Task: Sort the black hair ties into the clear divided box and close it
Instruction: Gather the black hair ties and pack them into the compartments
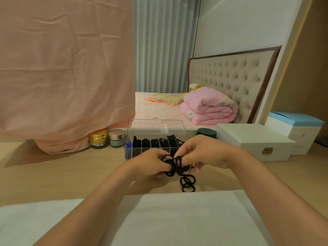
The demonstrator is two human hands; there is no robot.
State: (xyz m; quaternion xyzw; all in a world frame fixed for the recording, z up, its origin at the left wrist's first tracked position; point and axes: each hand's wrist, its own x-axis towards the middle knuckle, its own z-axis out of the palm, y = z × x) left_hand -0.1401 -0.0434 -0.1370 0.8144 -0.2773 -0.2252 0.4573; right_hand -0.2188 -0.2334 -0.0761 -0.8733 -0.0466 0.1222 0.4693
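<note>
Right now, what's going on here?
A person's left hand and right hand both grip a bunch of black ties just in front of the clear box. Its lid stands open, and several compartments already hold ties. A few loose ties lie on the table below the hands.

A pink sheet (pixel 65 68) hangs at the left, grey curtains (pixel 163 45) behind. The bed (pixel 159 110) has a tufted headboard (pixel 229 77) and folded pink quilt (pixel 209 108); warm light falls on the wooden tabletop (pixel 62 173).
</note>
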